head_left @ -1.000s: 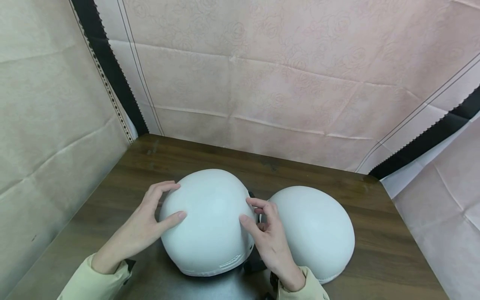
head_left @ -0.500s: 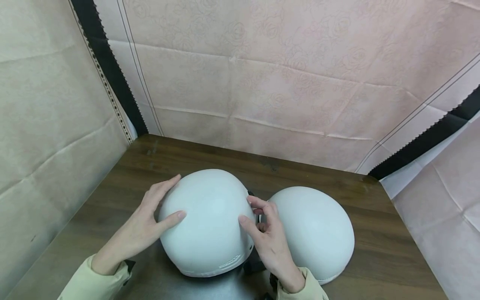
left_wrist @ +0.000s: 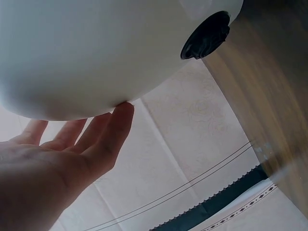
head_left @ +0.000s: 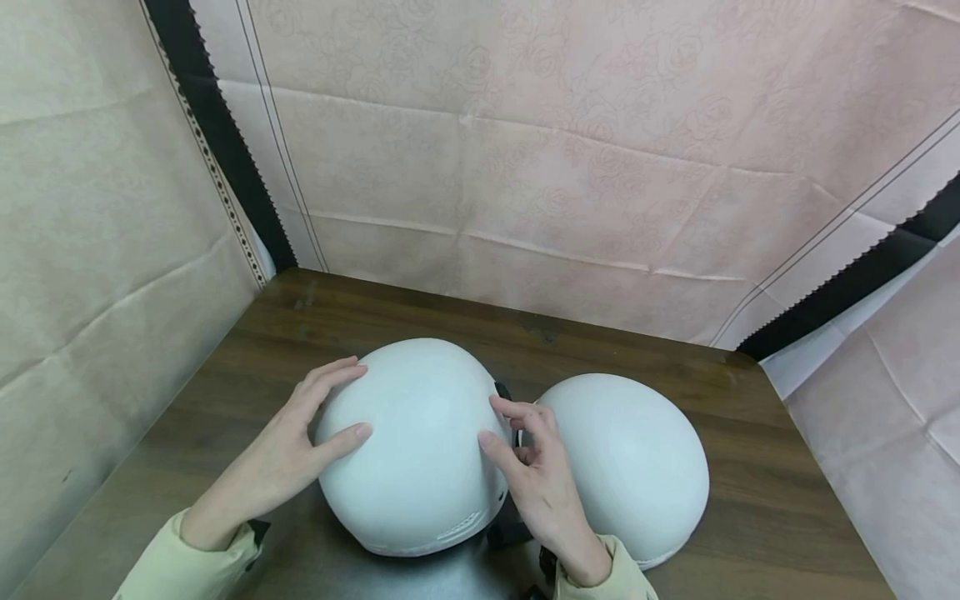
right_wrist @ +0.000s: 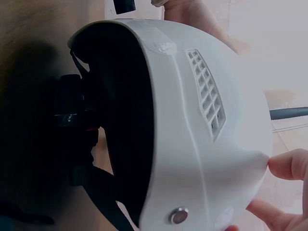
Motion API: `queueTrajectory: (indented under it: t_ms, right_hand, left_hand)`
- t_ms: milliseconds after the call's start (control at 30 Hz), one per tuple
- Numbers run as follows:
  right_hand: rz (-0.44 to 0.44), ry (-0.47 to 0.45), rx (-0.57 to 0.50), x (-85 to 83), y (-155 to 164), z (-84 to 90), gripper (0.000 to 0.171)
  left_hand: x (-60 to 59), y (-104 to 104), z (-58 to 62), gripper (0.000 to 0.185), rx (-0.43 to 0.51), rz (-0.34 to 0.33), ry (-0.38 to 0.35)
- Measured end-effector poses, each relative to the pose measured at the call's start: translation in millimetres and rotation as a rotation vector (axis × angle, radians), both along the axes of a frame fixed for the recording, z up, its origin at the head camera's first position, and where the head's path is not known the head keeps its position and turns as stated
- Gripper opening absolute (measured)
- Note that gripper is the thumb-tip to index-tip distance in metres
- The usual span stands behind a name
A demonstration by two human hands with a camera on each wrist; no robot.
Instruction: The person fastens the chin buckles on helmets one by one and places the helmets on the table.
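On the left, the person's left hand (head_left: 288, 454) lies against the left flank of the nearer white helmet (head_left: 416, 446). Its fingers (head_left: 330, 383) are straight and slightly spread, flat on the shell, with the thumb lower down on the same side; the left wrist view shows the fingertips (left_wrist: 122, 110) touching the curved white surface from below. A pale yellow-green sleeve (head_left: 161, 567) covers the wrist at the bottom edge of the head view.

This helmet stands dome-up on the dark wooden tabletop (head_left: 247, 350), near the front edge and a little left of the tabletop's middle. A small vent grille shows on its near lower rim, and the right wrist view shows the grille (right_wrist: 207, 94), a small metal stud and the dark padded interior with black straps.

The right hand (head_left: 543, 492) rests on the helmet's right flank, in the gap next to the second white helmet (head_left: 630, 462). Its fingers (head_left: 513, 408) are bent and a little apart, the tips of thumb and forefinger pressing the shell; they enclose nothing that can be seen.

The second helmet sits just to the right of the first, also dome-up, very close or touching it. Behind both hang pink and beige patterned fabric panels (head_left: 570, 150) with black zigzag-edged seams.
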State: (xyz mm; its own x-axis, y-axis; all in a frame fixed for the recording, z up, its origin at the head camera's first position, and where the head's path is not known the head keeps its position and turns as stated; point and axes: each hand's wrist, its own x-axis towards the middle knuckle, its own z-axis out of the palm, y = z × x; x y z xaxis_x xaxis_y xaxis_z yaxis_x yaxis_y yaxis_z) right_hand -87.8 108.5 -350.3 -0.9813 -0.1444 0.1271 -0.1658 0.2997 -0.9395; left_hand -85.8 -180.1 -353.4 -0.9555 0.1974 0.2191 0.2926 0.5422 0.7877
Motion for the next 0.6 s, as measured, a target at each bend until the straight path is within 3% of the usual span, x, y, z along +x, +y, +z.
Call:
queueTrajectory:
  t_ms: [600]
  right_hand:
    - [0.0,-0.008,0.002,1.3,1.1,2.4,0.037]
  left_hand:
    - [-0.9,0.4,2.5,0.056,-0.018,0.018,0.006]
